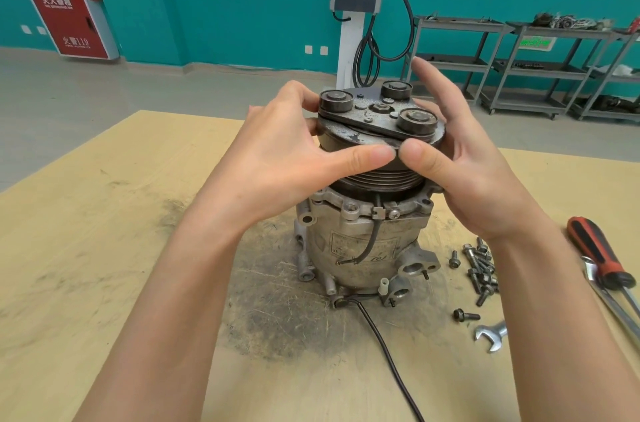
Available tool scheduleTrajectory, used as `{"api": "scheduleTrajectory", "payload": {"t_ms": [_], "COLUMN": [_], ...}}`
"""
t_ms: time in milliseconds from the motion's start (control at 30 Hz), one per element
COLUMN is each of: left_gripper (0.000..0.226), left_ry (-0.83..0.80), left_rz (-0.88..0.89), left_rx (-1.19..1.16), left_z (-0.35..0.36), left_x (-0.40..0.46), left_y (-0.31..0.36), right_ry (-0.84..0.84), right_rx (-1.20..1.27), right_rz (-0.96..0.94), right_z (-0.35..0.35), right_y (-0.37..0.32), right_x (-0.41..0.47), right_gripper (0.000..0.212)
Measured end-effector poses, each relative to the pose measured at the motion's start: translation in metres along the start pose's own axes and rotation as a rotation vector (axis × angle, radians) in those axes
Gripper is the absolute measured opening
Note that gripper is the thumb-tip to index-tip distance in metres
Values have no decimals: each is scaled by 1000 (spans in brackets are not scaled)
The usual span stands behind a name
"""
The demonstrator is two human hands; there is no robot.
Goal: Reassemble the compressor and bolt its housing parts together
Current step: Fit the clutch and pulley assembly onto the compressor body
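Observation:
A grey metal compressor (363,241) stands upright on the wooden table (104,248), its grooved pulley and clutch plate (377,117) on top. My left hand (287,158) grips the left rim of the pulley, thumb reaching along the front. My right hand (460,158) grips the right rim, thumb at the front edge, fingers behind. The two thumbs nearly meet at the front of the clutch plate. A black wire (384,349) runs from the compressor base toward me.
Several loose bolts (479,266) lie right of the compressor, one more bolt (465,315) nearer me. An open-end spanner (491,335) and a red-and-black screwdriver (597,253) lie at the right. Shelving carts (554,72) and a white post (351,41) stand behind the table.

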State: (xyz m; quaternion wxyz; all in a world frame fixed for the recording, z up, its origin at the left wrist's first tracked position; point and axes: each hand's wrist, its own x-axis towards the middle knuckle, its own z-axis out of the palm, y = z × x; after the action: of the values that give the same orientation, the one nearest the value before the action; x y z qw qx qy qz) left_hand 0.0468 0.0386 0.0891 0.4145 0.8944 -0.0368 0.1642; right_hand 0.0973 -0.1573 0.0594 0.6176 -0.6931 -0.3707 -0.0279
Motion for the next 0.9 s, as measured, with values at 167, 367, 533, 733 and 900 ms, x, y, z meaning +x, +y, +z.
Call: {"api": "scheduleTrajectory", "payload": {"t_ms": [167, 367, 533, 733, 900], "left_gripper": [87, 97, 95, 117, 108], "left_ry": [-76, -83, -59, -82, -159], "left_rz": [4, 21, 25, 25, 18], "left_rx": [-197, -85, -253, -343, -453], "left_z": [-16, -3, 24, 35, 32], "left_x": [-1, -24, -36, -31, -21], "left_y": [-23, -51, -64, -71, -75], "right_ry": [49, 204, 207, 207, 227], "right_rx": [4, 35, 137, 207, 224], "right_rz": [63, 194, 230, 246, 257], "right_z": [-6, -17, -1, 3, 3], "right_y": [4, 25, 42, 46, 51], "right_x": [-3, -15, -20, -22, -21], "right_gripper": [106, 71, 49, 45, 46]}}
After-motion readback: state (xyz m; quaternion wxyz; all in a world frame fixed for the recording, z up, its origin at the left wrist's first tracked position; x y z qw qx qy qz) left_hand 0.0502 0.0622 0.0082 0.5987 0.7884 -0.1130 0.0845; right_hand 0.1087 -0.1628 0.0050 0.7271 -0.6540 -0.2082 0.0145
